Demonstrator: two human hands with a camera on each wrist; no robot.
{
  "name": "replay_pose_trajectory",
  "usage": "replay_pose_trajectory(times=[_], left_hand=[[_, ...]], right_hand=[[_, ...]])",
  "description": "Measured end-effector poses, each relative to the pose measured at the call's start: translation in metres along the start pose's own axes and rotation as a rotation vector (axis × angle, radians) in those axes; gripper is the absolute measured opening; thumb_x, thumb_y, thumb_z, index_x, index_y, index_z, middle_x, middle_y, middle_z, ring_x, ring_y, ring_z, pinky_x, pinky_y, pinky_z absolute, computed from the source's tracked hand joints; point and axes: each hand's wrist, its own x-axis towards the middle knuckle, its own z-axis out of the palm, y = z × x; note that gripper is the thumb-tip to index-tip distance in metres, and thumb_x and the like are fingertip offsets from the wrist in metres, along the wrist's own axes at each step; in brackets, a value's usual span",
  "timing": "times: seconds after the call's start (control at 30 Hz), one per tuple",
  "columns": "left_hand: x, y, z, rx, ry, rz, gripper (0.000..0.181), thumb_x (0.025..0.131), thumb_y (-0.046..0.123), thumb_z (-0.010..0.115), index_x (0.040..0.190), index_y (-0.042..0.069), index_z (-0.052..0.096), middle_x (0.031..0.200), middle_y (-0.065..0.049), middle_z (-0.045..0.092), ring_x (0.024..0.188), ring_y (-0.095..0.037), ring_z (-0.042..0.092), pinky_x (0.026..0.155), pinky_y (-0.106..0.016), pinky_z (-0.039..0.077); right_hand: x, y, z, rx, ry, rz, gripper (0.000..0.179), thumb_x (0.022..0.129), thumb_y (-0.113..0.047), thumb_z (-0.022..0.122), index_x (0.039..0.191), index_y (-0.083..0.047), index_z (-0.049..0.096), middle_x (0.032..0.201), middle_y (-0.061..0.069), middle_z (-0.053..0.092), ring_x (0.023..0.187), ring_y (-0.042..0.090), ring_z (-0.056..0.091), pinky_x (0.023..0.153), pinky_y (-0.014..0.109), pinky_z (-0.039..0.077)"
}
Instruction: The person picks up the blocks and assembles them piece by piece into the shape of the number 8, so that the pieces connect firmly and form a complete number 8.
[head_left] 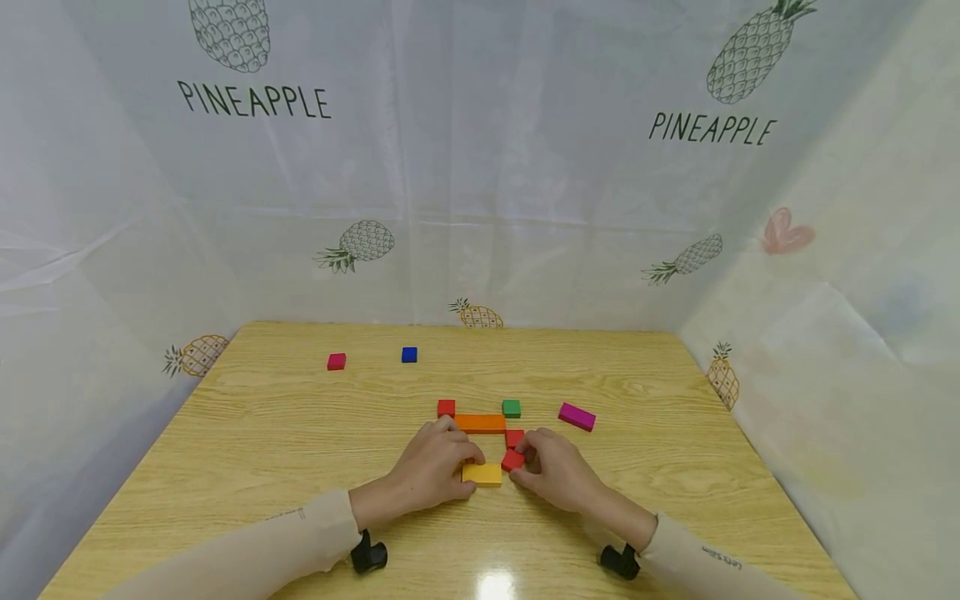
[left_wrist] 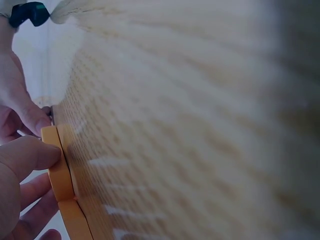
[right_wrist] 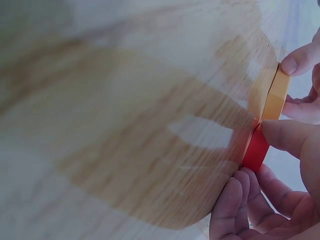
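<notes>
My left hand (head_left: 431, 471) pinches a yellow rectangular block (head_left: 482, 475) that lies on the table, thumb at its near side. In the left wrist view, another orange-yellow block (left_wrist: 75, 220) adjoins its end. Across from it, my right hand (head_left: 558, 471) holds a small red block (head_left: 513, 461) between thumb and fingers. That red block sits slightly turned, close by the yellow block's right end. Just behind it is a second red block (head_left: 515, 438), at the right end of a long orange block (head_left: 481, 424). A third red block (head_left: 446, 408) stands at the orange block's left end.
A green block (head_left: 512, 408) sits behind the orange block's right end, and a magenta block (head_left: 577, 417) lies farther right. Toward the table's back left are a blue block (head_left: 409, 355) and a pinkish-red block (head_left: 337, 362). Pineapple-print cloth (head_left: 480, 167) surrounds the wooden table (head_left: 247, 433).
</notes>
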Motion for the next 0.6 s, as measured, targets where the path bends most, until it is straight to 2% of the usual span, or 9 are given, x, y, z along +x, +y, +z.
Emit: replay_pose_trajectory(times=[0.6], left_hand=[[0.001,-0.0012,0.0012,0.004,-0.022,-0.021,0.027,0.082,0.034,0.093,0.105,0.024,0.083,0.104,0.014,0.077,0.097,-0.011,0.049,0.082,-0.03,0.043]], right_hand=[[0.0001,0.0002,0.0008,-0.008,0.007,-0.004,0.023,0.09,-0.019,0.087,0.101,-0.012,0.069,0.089,-0.002,0.06,0.075,0.007,0.049,0.065,0.023,0.045]])
